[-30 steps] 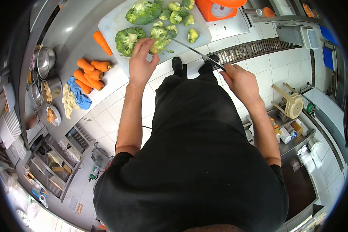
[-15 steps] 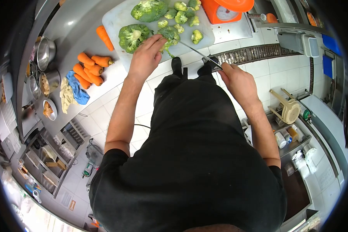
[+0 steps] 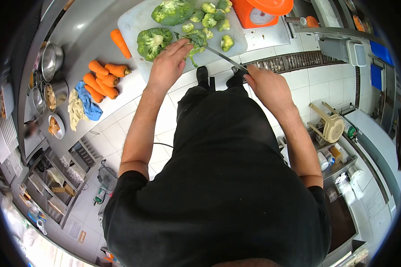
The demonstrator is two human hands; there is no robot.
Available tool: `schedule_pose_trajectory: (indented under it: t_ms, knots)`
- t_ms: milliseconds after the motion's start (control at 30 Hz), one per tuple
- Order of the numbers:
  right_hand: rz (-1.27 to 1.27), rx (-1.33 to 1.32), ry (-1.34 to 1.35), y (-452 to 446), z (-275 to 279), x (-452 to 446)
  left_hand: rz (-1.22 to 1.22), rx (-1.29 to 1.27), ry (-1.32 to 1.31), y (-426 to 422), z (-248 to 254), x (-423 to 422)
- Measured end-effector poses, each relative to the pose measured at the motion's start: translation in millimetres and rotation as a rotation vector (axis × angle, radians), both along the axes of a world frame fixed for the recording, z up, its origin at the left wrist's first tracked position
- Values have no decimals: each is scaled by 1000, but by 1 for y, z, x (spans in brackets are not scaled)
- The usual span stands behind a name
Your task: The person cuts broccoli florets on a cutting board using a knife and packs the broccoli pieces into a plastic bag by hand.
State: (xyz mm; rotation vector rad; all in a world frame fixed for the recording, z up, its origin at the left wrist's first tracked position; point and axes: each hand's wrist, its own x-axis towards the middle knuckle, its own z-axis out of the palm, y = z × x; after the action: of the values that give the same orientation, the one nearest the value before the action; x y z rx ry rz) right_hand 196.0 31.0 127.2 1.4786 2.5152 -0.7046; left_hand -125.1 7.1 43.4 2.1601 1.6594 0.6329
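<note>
My right hand (image 3: 267, 84) is wrapped round the handle of a knife (image 3: 223, 56). The long blade points up and left, its tip at a piece of broccoli (image 3: 196, 39) near the front edge of the white cutting board (image 3: 129, 26). Closed over that same piece are the fingers of my left hand (image 3: 170, 62); part of it is hidden under them. Just left of it rests a large broccoli head (image 3: 154, 43), stem side up. Another big broccoli head (image 3: 173, 12) lies behind, and several cut florets (image 3: 209, 20) are spread to the right.
Several carrots (image 3: 103, 80) lie left of the board, one carrot (image 3: 120, 43) close against it. Blue and yellow cloths (image 3: 90, 103) sit at the counter's edge near metal pots (image 3: 57, 95). An orange kitchen scale (image 3: 259, 15) stands right of the board. A beige stool (image 3: 333, 127) is at right.
My right hand has moved left and slightly up, pushing the knife toward the broccoli piece, and the blade has tilted. The left hand stays nearly in place on the piece.
</note>
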Motion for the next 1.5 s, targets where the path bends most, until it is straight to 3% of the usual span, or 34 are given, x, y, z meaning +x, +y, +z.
schedule_pose_trajectory:
  t_ms: [467, 1167, 1500]
  knots:
    - [-78, -286, 144, 2, 17, 18, 210, -2, -187, -9, -7, 1]
    - [-76, -434, 201, 19, -16, -13, 341, -129, -528, -6, -24, -1]
    - [-42, -356, 313, 23, -52, -33, 391, -150, -599, -7, -31, 6]
